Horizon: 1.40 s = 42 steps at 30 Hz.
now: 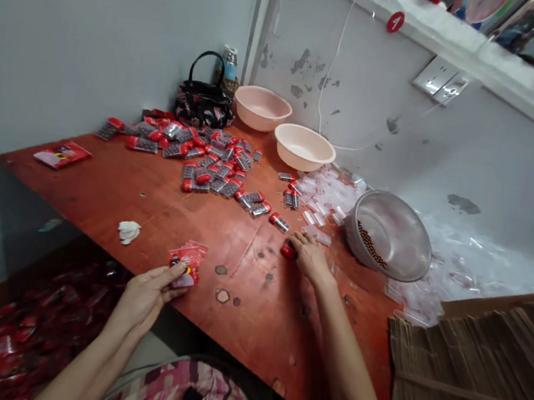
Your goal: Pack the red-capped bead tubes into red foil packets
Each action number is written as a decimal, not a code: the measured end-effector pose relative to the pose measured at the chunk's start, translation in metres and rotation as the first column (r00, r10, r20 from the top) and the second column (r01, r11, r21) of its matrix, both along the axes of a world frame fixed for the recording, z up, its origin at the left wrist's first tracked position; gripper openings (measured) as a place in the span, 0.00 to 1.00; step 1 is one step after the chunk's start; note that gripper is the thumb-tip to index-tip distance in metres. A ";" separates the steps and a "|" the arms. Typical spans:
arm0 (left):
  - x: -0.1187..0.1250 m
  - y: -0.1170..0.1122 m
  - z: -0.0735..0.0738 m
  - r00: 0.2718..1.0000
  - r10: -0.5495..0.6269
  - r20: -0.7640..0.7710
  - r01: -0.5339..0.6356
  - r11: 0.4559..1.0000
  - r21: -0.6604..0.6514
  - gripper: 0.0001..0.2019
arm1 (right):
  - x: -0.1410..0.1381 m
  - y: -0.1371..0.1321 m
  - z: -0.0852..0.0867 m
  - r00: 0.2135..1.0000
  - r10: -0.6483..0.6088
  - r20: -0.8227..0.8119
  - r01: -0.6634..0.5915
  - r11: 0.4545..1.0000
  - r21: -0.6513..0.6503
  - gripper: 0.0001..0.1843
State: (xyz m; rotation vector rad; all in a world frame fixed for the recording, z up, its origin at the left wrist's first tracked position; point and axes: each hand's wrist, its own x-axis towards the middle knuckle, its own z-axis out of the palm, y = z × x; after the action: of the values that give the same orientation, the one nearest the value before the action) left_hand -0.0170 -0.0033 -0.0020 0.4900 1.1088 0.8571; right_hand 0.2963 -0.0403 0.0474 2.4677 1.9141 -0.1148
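Observation:
Near the table's front edge, my left hand (149,293) pinches a few red printed packets (194,257) between thumb and fingers. My right hand (309,256) reaches further in, its fingers closed on a small red-capped container (288,249), mostly hidden under them. Just beyond it lies another clear container with a red cap (279,222), filled with dark balls. A large pile of such filled containers (221,171) spreads over the back left of the table.
Clear empty tubes (330,192) lie around a grey basin (355,241) holding brown balls (370,245). Two plastic basins (302,159) and a black handbag (203,109) stand at the back. Stacked cardboard (476,365) is at right; red packets (44,321) fill the space below left.

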 end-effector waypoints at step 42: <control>0.021 -0.014 0.013 0.957 -0.103 0.272 0.054 0.982 0.181 0.08 | -0.183 -0.042 -0.049 0.324 0.166 -0.932 0.140 0.965 0.220 0.09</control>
State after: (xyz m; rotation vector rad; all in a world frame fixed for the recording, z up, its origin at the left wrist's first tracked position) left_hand 0.0042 -0.0177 0.0113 0.5336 0.7545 0.9252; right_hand 0.1134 -0.0821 -0.0018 2.7866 2.3246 -1.8684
